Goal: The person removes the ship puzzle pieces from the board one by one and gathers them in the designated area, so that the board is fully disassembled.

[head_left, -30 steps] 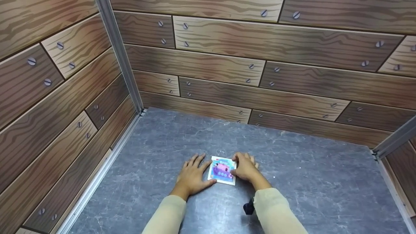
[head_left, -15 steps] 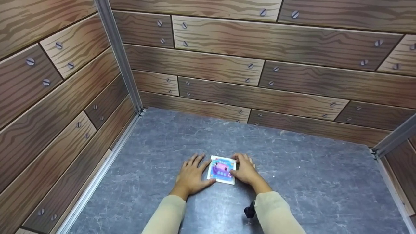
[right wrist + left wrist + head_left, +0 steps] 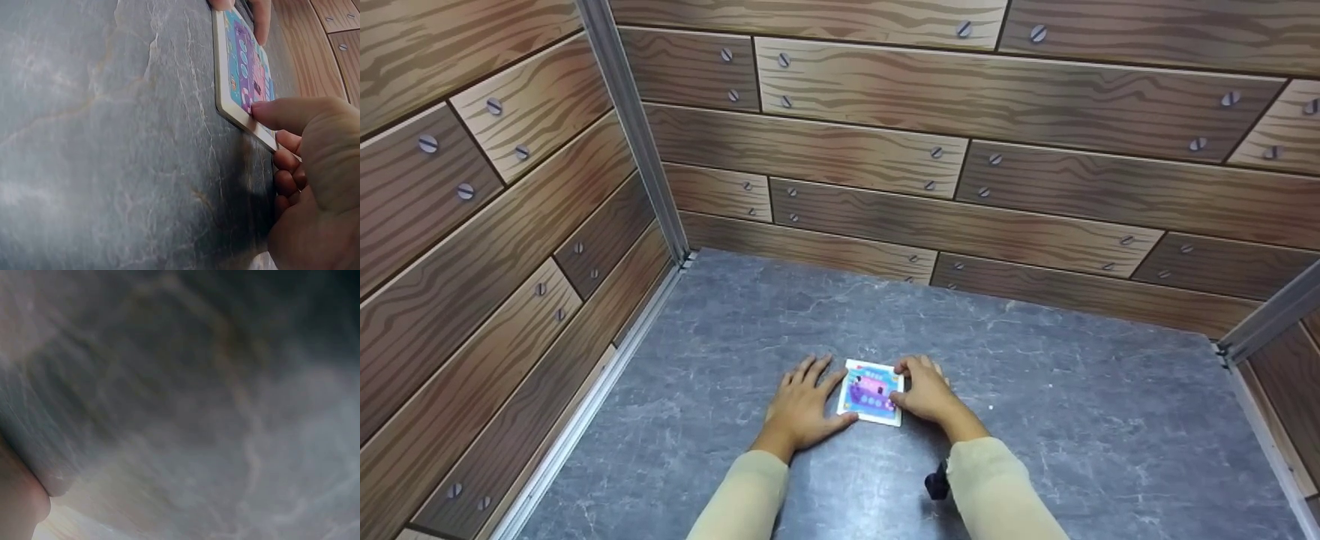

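A small square picture board (image 3: 871, 391) with a white border and a pink, purple and blue print lies on the grey marbled tabletop. My left hand (image 3: 802, 411) rests flat at its left side, fingers spread, with thumb and index finger touching its edges. On the other side my right hand (image 3: 928, 394) pinches the board: the right wrist view has the thumb (image 3: 281, 114) on the printed face and the curled fingers (image 3: 288, 163) at the right edge. Only a blurred bit of skin (image 3: 19, 500) shows in the left wrist view; the board is out of it.
Wood-print panels (image 3: 840, 127) wall the table at the back and both sides, with metal posts (image 3: 637, 127) in the corners. A black device (image 3: 937, 481) hangs under the right sleeve. Grey tabletop (image 3: 1072, 420) extends around the hands.
Over the last second the right hand has shifted very slightly at the board's right edge. The left hand and the board hold nearly the same place.
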Demonstrator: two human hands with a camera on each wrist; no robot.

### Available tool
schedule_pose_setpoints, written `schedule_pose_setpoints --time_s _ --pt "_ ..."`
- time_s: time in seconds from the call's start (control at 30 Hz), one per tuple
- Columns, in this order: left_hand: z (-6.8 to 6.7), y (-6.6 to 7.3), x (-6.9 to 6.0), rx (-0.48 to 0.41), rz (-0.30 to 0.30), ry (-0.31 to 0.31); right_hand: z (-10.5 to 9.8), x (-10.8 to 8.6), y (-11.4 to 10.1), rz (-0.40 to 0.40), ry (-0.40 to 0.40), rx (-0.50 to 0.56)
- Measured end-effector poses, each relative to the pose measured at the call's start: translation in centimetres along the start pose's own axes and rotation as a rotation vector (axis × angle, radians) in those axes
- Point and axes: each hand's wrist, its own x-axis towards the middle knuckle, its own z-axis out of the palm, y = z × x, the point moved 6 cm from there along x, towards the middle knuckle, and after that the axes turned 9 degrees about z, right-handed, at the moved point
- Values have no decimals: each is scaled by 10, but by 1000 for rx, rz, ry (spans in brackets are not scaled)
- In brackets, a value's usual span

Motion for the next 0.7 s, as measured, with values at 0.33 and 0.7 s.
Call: schedule_pose_setpoints --time_s 0.33,0.7 --pt "1 1 0 11 -4 -13 2 2 0 32 1 22" --pt "0 0 1 25 3 -8 2 4 -1 24 35 -23"
